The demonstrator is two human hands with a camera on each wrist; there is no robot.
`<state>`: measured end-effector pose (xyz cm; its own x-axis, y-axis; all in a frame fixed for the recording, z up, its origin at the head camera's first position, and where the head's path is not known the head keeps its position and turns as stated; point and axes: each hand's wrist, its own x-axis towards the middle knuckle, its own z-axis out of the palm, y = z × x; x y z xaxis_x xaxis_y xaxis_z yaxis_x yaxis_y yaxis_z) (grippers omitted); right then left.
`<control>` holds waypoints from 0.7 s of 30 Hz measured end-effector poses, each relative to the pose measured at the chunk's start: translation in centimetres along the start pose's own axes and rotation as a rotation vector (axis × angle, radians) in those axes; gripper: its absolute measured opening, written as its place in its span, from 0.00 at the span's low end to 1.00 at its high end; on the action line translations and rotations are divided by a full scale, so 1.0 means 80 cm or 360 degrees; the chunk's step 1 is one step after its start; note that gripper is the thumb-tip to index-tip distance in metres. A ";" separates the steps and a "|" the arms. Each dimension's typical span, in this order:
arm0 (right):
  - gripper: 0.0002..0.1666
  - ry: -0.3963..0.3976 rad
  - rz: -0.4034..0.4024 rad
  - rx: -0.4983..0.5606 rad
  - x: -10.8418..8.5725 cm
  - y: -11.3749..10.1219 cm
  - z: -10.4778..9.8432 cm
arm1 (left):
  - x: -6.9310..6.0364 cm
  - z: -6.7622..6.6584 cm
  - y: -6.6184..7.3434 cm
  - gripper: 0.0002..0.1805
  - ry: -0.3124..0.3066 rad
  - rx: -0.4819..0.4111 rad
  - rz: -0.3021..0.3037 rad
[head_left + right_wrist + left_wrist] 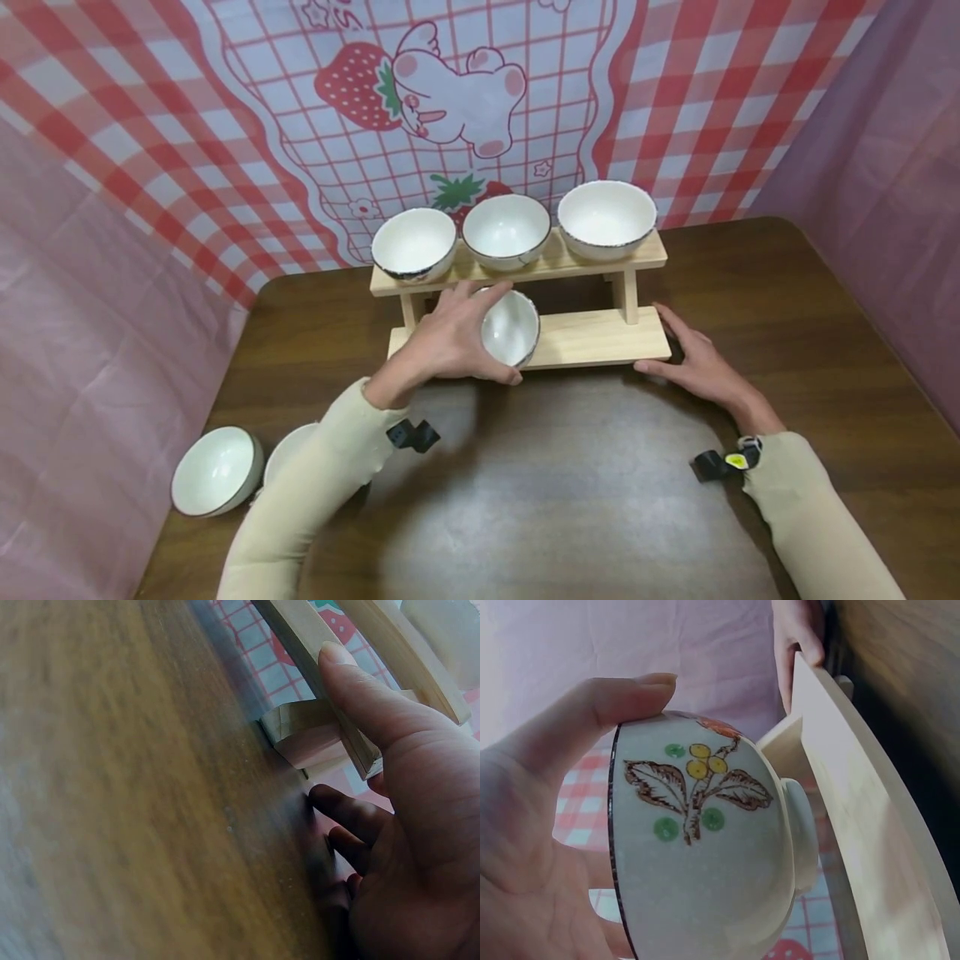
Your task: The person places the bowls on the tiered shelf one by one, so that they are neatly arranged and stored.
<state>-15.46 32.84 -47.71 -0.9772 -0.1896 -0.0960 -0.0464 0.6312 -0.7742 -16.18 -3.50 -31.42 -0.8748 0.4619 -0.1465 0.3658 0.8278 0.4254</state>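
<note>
My left hand [457, 335] grips a white bowl [512, 329] by its rim, thumb on the near side, over the left part of the lower shelf [592, 337] of a two-tier wooden stand. In the left wrist view the bowl [705, 862] shows a painted leaf-and-berry pattern, with the left hand [555, 802] around its rim. My right hand [701, 367] holds the right end of the lower shelf, its thumb at the front edge. The right wrist view shows the thumb of that hand [427, 802] lying on the wood [300, 637].
Three white bowls [415, 243] [507, 232] [607, 218] stand in a row on the upper shelf [570, 265]. At the table's left edge is another bowl [217, 472], beside one [288, 450] partly hidden by my left sleeve. A checked cloth [697, 108] hangs behind the table.
</note>
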 end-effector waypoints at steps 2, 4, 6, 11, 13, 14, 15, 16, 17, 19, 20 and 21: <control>0.64 0.0001 -0.0006 0.0003 0.000 0.000 0.001 | 0.003 0.003 0.005 0.64 -0.0001 -0.0010 0.0003; 0.64 0.0019 -0.0023 0.0001 0.000 0.000 0.001 | 0.007 0.006 0.009 0.64 -0.0003 -0.0019 0.0008; 0.63 0.0036 -0.0035 -0.0001 -0.001 0.000 0.001 | 0.011 0.009 0.013 0.64 -0.0005 -0.0018 0.0022; 0.63 0.0067 -0.0057 -0.0009 -0.001 0.002 0.000 | 0.022 0.017 0.026 0.64 -0.0011 -0.0013 0.0063; 0.63 0.0061 -0.0068 -0.0007 0.000 0.001 0.000 | 0.026 0.020 0.031 0.64 -0.0013 -0.0019 0.0068; 0.63 0.0055 -0.0067 -0.0006 0.000 0.001 0.000 | 0.027 0.021 0.033 0.64 -0.0013 -0.0018 0.0068; 0.63 0.0049 -0.0068 -0.0003 0.000 0.001 0.000 | 0.029 0.023 0.034 0.64 -0.0014 -0.0016 0.0069; 0.63 0.0039 -0.0061 0.0000 0.000 0.001 0.000 | 0.030 0.024 0.036 0.64 -0.0013 -0.0018 0.0070; 0.63 0.0033 -0.0056 0.0003 0.001 0.000 0.001 | 0.032 0.025 0.038 0.64 -0.0014 -0.0021 0.0069; 0.63 0.0033 -0.0049 0.0005 0.001 0.000 0.001 | 0.035 0.027 0.041 0.63 -0.0018 -0.0017 0.0067; 0.63 0.0039 -0.0055 0.0008 0.000 0.001 0.001 | 0.037 0.028 0.043 0.63 -0.0021 -0.0009 0.0066; 0.63 0.0046 -0.0059 0.0007 0.000 0.001 0.002 | 0.039 0.029 0.045 0.63 -0.0023 -0.0006 0.0064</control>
<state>-15.44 32.79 -47.85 -0.9804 -0.1910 -0.0488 -0.0820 0.6206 -0.7798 -16.84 1.63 -32.43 -0.8548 0.4991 -0.1421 0.3991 0.8073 0.4347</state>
